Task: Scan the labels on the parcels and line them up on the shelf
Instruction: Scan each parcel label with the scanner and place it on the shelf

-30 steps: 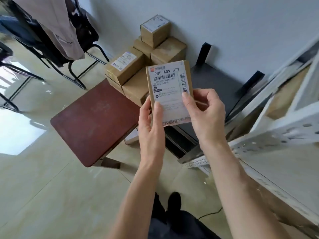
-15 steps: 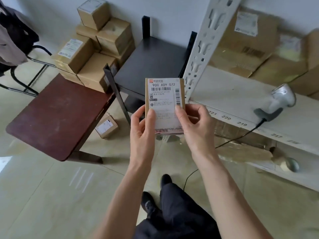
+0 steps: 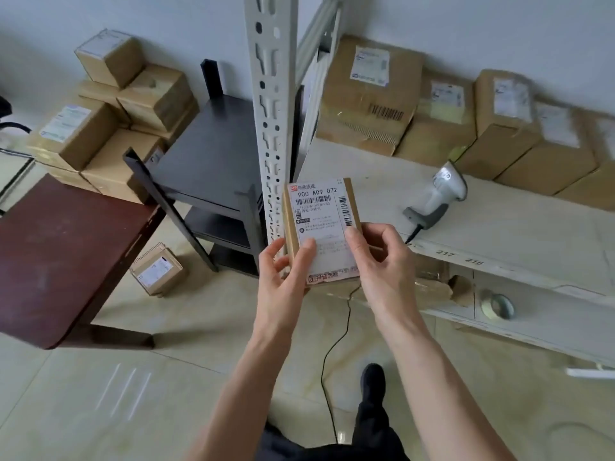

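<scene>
- A person looks down at a small cardboard parcel [image 3: 321, 231] held upright at the centre of the view, just in front of a pale shelf [image 3: 499, 227].
- The left hand [image 3: 283, 277] grips the parcel's lower left edge, thumb on the front and fingers curled round behind it.
- The right hand [image 3: 379, 257] pinches the lower right edge, thumb pressed on the front.
- A white shipping label [image 3: 321, 224] covers most of the parcel's face; its top line reads "900 A09 072", with barcodes beneath.
- At 2 o'clock from the parcel, a grey handheld scanner [image 3: 439, 197] lies on the shelf, its cable [image 3: 332, 361] trailing down to the floor.
- From 12 to 2 o'clock, a row of labelled brown boxes [image 3: 432, 121] stands along the back of the shelf against the wall.
- At 4 o'clock, on the lower shelf level, a roll of tape [image 3: 497, 306] lies beside torn cardboard.
- At 10 o'clock, a stack of cartons [image 3: 109, 124] sits by the wall, behind a dark red table [image 3: 66, 254] and a black rack [image 3: 213, 154].
- At 8 o'clock, one small labelled box [image 3: 158, 269] lies on the tiled floor.
- A perforated white upright [image 3: 271, 111] of the shelving rises just left of the parcel.
</scene>
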